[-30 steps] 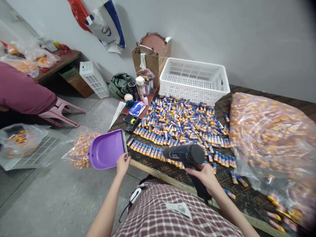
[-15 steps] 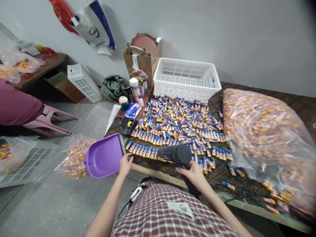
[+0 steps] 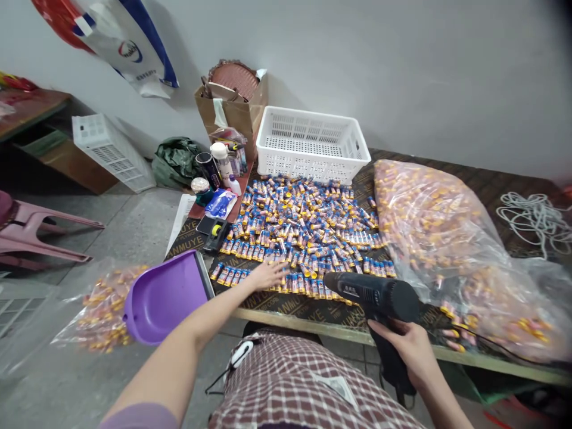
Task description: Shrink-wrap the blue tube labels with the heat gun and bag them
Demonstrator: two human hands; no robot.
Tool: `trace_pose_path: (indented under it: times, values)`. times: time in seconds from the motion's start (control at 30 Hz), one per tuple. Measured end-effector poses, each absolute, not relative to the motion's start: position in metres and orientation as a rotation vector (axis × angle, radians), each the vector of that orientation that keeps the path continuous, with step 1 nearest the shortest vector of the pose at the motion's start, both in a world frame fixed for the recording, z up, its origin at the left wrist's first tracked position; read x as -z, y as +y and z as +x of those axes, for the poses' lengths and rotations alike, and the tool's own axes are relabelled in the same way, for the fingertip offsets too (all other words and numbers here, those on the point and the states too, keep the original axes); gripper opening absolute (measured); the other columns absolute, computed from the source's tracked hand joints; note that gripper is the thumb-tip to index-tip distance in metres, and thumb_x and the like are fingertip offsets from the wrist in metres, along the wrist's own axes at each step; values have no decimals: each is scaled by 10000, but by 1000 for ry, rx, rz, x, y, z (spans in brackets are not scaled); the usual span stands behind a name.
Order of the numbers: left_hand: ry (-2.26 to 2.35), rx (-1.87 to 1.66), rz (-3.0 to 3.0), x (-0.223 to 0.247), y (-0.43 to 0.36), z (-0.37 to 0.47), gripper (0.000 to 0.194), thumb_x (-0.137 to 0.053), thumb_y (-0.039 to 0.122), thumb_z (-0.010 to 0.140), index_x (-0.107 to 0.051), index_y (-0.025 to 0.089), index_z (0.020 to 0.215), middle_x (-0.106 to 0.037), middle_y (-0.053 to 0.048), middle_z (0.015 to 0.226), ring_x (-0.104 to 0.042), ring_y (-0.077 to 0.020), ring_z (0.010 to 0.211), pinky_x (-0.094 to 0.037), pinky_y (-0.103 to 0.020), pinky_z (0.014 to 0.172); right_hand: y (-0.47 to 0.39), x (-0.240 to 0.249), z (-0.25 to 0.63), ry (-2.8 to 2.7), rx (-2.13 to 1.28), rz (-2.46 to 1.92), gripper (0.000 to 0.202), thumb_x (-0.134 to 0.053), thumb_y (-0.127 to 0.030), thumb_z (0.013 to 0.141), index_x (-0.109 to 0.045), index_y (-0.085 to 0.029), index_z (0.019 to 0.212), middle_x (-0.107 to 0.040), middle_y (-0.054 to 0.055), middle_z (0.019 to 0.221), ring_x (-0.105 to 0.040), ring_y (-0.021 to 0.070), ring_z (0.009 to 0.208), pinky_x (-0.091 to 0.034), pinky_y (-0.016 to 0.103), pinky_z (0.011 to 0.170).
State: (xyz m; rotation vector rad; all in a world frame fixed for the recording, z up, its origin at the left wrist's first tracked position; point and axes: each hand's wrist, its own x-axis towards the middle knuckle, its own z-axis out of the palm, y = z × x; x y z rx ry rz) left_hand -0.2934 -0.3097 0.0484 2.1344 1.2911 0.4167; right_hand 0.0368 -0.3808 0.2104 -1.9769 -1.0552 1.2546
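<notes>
My right hand [image 3: 409, 348] grips the handle of a black hair dryer [image 3: 373, 292] over the table's front edge. The dryer's nozzle points left, just above the front row of small tubes [image 3: 308, 285] with blue and yellow ends. On that row, to the left of the nozzle, lies my left hand [image 3: 269, 274], fingers spread and holding nothing; it covers some tubes. Behind it, many more tubes [image 3: 308, 208] are spread in a loose heap. A purple dustpan [image 3: 163, 298] sits at the table's left corner, partly behind my left forearm.
A white plastic basket [image 3: 313, 164] stands at the back by the wall. On the right lies a large clear bag [image 3: 438, 220] full of similar pieces, with white cord [image 3: 531, 220] behind it. Bottles, a tape dispenser [image 3: 217, 233] and a paper bag [image 3: 243, 122] are at the left.
My left hand has left the dustpan's edge and moved right onto the tubes. The hair dryer in my right hand has moved right. My view has shifted right.
</notes>
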Motion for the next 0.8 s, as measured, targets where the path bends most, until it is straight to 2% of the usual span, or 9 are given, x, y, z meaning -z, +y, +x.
trace_pose_path:
  times: [0.07, 0.13, 0.23, 0.4, 0.6, 0.8]
  values:
    - [1462, -469, 2115, -51, -277, -309, 378, -488, 277, 823, -520, 299, 1199, -434, -57, 1376, -253, -219, 1344, -149, -503, 1084, -385, -211, 36, -1031, -1258, -1983, 363, -777, -357, 487, -734, -122, 761, -725, 121, 795, -664, 286, 690, -546, 378, 642]
    - [1805, -580, 2064, -58, -250, -323, 424, -406, 289, 865, -444, 257, 1286, -329, -93, 1439, -152, -239, 1373, -79, -528, 1082, -387, -208, 35, -1032, -1272, -1979, 371, -775, -367, 495, -732, -118, 766, -725, 126, 798, -664, 279, 677, -547, 379, 631]
    - [2167, -687, 1970, -71, -231, -336, 472, -365, 322, 885, -380, 196, 1340, -248, -128, 1471, -121, -256, 1377, -61, -513, 1084, -384, -198, 26, -1101, -1341, -1923, 373, -778, -360, 507, -729, -112, 781, -723, 133, 823, -666, 284, 721, -543, 385, 669]
    - [2342, -701, 1848, -76, -265, -360, 461, -363, 328, 887, -404, 176, 1320, -314, -151, 1434, -236, -262, 1340, -136, -493, 1080, -366, -176, -12, -1224, -1522, -1772, 354, -774, -334, 520, -726, -119, 797, -725, 112, 847, -660, 267, 760, -523, 360, 704]
    - [2534, -717, 1560, -73, -363, -418, 385, -410, 305, 861, -518, 157, 1199, -423, -155, 1348, -356, -257, 1269, -298, -421, 1037, -350, -153, -73, -1369, -1730, -1558, 316, -747, -294, 571, -704, -99, 816, -722, 85, 797, -641, 226, 707, -492, 313, 650]
    - [2715, -724, 1302, -75, -451, -460, 346, -422, 296, 845, -552, 159, 1135, -502, -153, 1260, -432, -258, 1200, -346, -423, 1011, -342, -149, -127, -1431, -1822, -1479, 308, -744, -273, 565, -696, -97, 812, -719, 84, 786, -632, 214, 685, -481, 308, 648]
